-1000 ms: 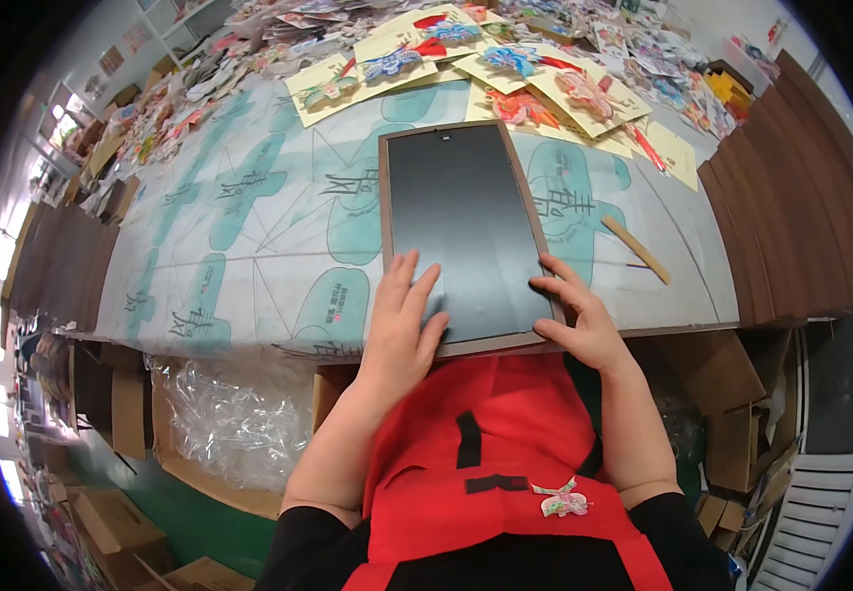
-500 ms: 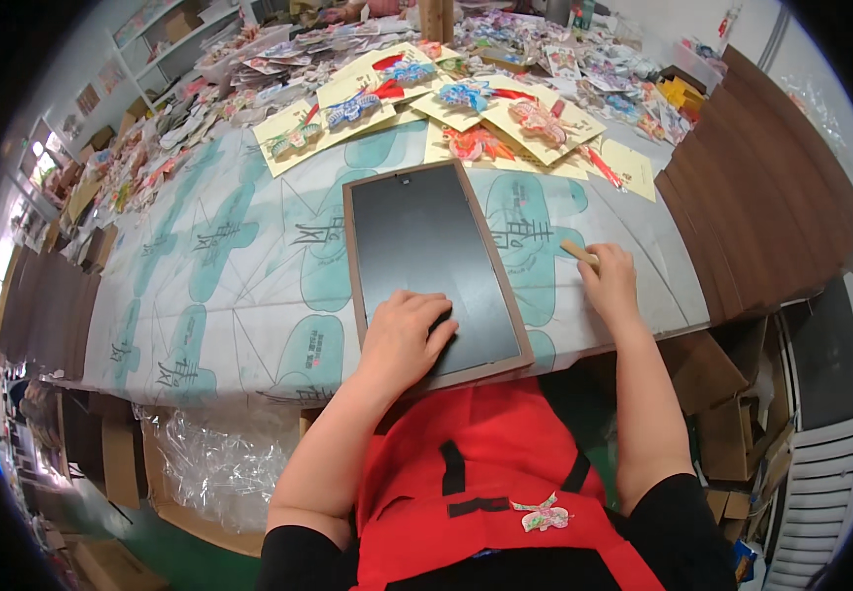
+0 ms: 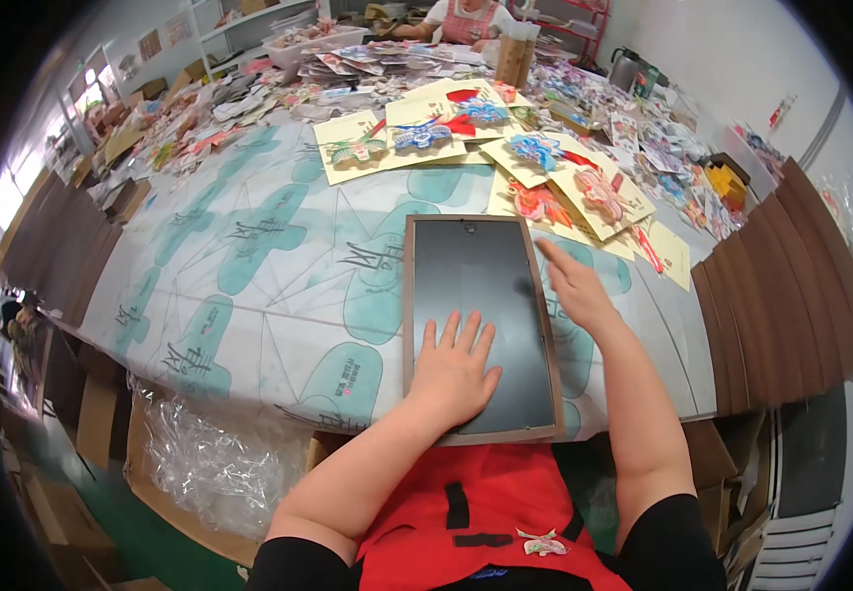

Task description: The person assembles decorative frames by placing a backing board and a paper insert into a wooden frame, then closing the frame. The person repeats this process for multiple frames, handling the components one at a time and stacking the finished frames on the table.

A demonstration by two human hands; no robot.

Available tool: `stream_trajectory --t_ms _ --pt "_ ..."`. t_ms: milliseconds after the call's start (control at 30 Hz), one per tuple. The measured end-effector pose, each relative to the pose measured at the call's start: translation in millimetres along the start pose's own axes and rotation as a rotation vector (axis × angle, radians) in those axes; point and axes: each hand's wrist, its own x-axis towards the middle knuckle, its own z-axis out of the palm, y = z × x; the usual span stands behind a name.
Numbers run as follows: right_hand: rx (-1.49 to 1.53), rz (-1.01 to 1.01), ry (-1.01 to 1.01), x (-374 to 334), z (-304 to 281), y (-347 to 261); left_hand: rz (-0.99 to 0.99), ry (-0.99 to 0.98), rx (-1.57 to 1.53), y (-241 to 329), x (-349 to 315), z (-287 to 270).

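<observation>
A picture frame [image 3: 535, 295] with a brown wooden border lies on the covered table in front of me. Its dark grey back panel [image 3: 471, 276] faces up, and a small metal hanger [image 3: 469, 228] shows at the far end. My left hand [image 3: 454, 376] rests flat on the near half of the panel, fingers spread. Beside the frame's right edge, toward the far end, my right hand [image 3: 578, 294] is closed round a short tan wooden stick [image 3: 543, 244]. The stick is mostly hidden by the fingers and a little blurred; I cannot tell whether it touches the border.
Cream cards [image 3: 344, 167] with colourful butterfly-like pieces lie beyond the frame. Brown frames or boards [image 3: 791, 305] stand in a row on the right. A heap of paper goods [image 3: 367, 84] covers the far side, where another person [image 3: 466, 22] sits. Clear plastic [image 3: 214, 463] fills a box below.
My view has shifted, bringing the other person into sight. My left hand's fingers have spread on the panel. My right hand has brought the stick from the table's right side to the frame's edge.
</observation>
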Motion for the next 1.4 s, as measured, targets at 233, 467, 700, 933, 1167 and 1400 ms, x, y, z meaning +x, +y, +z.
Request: stream_trajectory --t_ms 233,467,700,933,1167,1400 --pt "-0.053 -0.013 -0.084 104.6 71.1 16.7 0.014 0.052 -0.052 -0.8 0.5 -3.7" --pt "-0.196 0.056 -0.171 119.5 79.6 9.2 -0.002 0.05 -0.074 -2.8 0.0 -1.3" --pt "-0.615 -0.025 -0.064 80.4 84.2 -24.5 -0.003 0.043 -0.099 -1.5 -0.8 -2.9" --pt "-0.565 -0.089 -0.108 79.5 80.5 -26.4 0.009 0.078 -0.084 -3.3 -0.9 -1.4" --pt "-0.349 -0.116 -0.177 55.8 102.2 -64.4 -0.004 0.098 -0.085 -2.8 -1.9 -0.5" --pt "-0.448 -0.159 -0.171 53.9 106.7 -70.5 -0.015 0.063 -0.08 -0.1 -1.7 -0.8"
